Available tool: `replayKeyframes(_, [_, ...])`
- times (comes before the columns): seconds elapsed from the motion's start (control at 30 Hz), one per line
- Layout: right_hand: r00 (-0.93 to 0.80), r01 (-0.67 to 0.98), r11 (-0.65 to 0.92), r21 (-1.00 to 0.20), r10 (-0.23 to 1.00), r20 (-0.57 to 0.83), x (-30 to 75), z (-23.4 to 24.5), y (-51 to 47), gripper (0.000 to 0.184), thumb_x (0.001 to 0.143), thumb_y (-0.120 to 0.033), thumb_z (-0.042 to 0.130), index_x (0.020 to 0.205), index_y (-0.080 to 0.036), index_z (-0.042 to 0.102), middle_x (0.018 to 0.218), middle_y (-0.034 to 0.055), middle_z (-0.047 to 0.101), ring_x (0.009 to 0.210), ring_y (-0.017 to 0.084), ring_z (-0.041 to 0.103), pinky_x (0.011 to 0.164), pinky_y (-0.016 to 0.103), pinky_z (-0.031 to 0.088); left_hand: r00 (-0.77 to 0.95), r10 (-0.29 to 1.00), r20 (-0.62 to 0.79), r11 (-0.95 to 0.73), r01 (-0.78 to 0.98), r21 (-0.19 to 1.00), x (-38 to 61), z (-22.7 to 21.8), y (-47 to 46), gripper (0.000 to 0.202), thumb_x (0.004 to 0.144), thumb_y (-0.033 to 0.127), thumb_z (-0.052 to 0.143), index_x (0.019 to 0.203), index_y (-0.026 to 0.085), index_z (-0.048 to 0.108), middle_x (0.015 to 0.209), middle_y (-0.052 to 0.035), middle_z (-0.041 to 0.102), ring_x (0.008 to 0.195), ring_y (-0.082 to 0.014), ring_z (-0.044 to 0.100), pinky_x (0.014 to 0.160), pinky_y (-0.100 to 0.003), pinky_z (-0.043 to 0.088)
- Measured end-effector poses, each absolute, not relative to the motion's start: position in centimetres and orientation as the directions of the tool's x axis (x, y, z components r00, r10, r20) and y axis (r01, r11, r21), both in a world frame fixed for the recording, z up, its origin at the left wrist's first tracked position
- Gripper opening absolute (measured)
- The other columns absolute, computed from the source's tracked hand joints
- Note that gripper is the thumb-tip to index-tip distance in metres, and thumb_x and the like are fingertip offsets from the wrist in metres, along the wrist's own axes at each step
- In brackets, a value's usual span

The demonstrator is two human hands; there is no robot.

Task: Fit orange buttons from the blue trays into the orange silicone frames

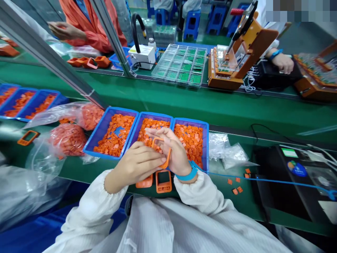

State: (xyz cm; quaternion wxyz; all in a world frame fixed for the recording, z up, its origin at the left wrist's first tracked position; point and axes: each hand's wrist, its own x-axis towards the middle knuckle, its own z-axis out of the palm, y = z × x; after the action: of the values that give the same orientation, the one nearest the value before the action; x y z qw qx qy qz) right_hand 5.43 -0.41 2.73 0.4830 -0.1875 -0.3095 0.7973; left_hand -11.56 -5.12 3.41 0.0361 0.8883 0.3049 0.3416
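Observation:
Both my hands meet over the green bench, just in front of the middle blue tray (pixel 155 116). My right hand (pixel 175 149) grips an orange plastic frame (pixel 165 151) upright in its curled fingers. My left hand (pixel 138 163) is closed, its fingertips pinched against the frame's lower edge; whatever small piece it holds is hidden. Two more orange frames (pixel 163 181) lie flat on the bench right below my hands. A blue wrist strap (pixel 187 174) circles my right wrist, its blue cord running off to the right.
Three blue trays of small orange parts (pixel 113 135) (pixel 193 140) stand side by side. Clear bags of orange parts (pixel 68 138) lie left, empty bags (pixel 228 151) right. A black device (pixel 295 175) sits at right. Across the bench, other people's hands, an orange jig (pixel 237 59) and a clear tray (pixel 183 65).

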Motion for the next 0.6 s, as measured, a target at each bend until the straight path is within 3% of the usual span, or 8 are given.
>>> replayKeyframes(0.1, [-0.412,-0.656,-0.296,-0.694,0.911,0.000,6.1,3.1,-0.1,0.012,0.088,-0.032,0.070,0.099,-0.027,0.069,0.124,0.0013,0.080,0.126,0.025,0.071,0.109,0.039,0.051,0.574,0.653,0.495,-0.750,0.580,0.318,-12.2,3.6,-8.8,0.020,0.100,0.020,0.073,0.119,0.019,0.071,0.108,-0.0065,0.084,0.093,-0.0180,0.076,0.088,-0.035,0.049])
replayKeyframes(0.3, [-0.284,-0.733,-0.230,-0.641,0.959,-0.019,8.2,3.1,1.5,0.005,0.086,-0.027,0.070,0.089,-0.025,0.067,0.099,-0.0006,0.082,0.098,0.019,0.077,0.089,0.030,0.056,0.483,0.809,0.334,-0.586,0.706,0.397,-13.0,2.2,-15.3,0.015,0.101,0.019,0.070,0.116,0.021,0.073,0.110,-0.0035,0.084,0.094,-0.0169,0.076,0.092,-0.036,0.045])
replayKeyframes(0.6, [-0.246,-0.767,-0.203,-0.609,0.969,-0.014,9.0,3.5,1.7,0.007,0.084,-0.028,0.072,0.085,-0.024,0.067,0.087,-0.0022,0.076,0.083,0.014,0.071,0.082,0.027,0.056,0.453,0.886,0.097,-0.455,0.811,0.369,-14.5,-1.5,-16.2,0.017,0.106,0.026,0.063,0.119,0.024,0.074,0.117,-0.0009,0.082,0.103,-0.0200,0.073,0.094,-0.038,0.043])
